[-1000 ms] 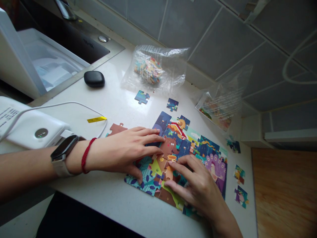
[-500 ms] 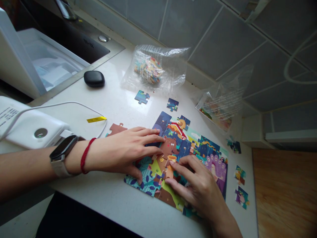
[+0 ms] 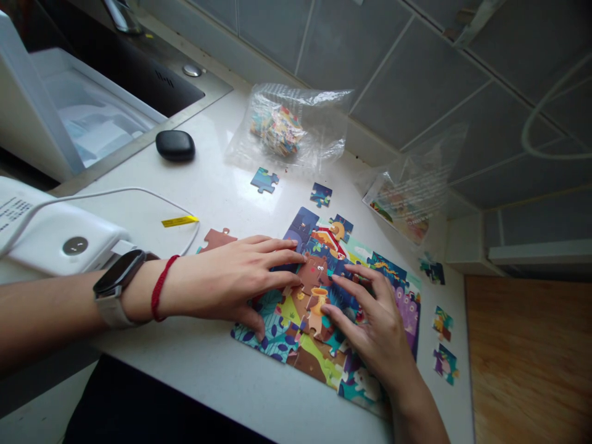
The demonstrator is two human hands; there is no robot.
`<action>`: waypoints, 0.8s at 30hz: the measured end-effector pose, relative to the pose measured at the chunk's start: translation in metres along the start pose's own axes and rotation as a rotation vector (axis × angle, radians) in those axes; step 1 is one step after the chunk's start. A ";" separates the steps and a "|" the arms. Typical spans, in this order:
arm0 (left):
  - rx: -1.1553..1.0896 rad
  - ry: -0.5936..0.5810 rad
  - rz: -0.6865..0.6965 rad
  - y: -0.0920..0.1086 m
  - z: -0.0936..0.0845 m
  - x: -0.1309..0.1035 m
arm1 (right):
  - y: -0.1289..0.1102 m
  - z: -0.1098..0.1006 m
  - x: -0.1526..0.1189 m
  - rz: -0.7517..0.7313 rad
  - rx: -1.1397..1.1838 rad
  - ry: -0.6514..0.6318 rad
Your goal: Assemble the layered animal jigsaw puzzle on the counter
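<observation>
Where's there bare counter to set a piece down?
Two patches of counter look bare: one bordered by the black object, white cable and light-blue loose piece; another between the left forearm, puzzle and front edge. It's crowded under the left hand and right hand, and right of the puzzle, where loose pieces line the counter's side.

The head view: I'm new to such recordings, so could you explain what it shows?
There is no machine here: a person works with two bare hands, and every picture comes from one camera worn on the head, looking forward and down. The left hand lies spread on a flat, multicoloured jigsaw puzzle; the right hand has its fingertips by the printed brown bear. Around them on the glossy white countertop lie loose jigsaw pieces, a crumpled clear plastic bag of pieces, a rounded black object and a boxy white device. Neither hand seems to grip anything.
</observation>
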State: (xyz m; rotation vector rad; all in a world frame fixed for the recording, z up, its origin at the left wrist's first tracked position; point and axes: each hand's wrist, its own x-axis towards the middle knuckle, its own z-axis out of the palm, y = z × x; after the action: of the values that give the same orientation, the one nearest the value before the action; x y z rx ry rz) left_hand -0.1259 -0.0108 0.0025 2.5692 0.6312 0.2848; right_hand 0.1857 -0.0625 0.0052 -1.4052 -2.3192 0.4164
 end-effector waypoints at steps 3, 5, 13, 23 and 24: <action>0.002 -0.007 0.004 0.000 0.000 0.000 | 0.002 0.001 -0.001 0.031 -0.002 -0.014; -0.003 -0.004 0.003 0.000 0.000 0.000 | 0.002 0.001 -0.002 0.050 0.010 -0.027; -0.016 0.012 0.005 0.001 -0.001 0.001 | 0.002 0.005 -0.003 0.148 0.101 -0.120; -0.012 0.006 0.001 0.002 -0.003 0.002 | 0.010 -0.010 -0.003 0.178 0.158 -0.310; -0.014 0.007 0.000 0.002 -0.002 0.002 | 0.010 -0.009 -0.003 0.181 0.152 -0.310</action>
State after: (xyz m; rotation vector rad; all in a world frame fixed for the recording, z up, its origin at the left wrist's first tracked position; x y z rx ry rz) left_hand -0.1241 -0.0103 0.0055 2.5562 0.6293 0.2972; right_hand 0.1993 -0.0607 0.0085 -1.5722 -2.3392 0.9024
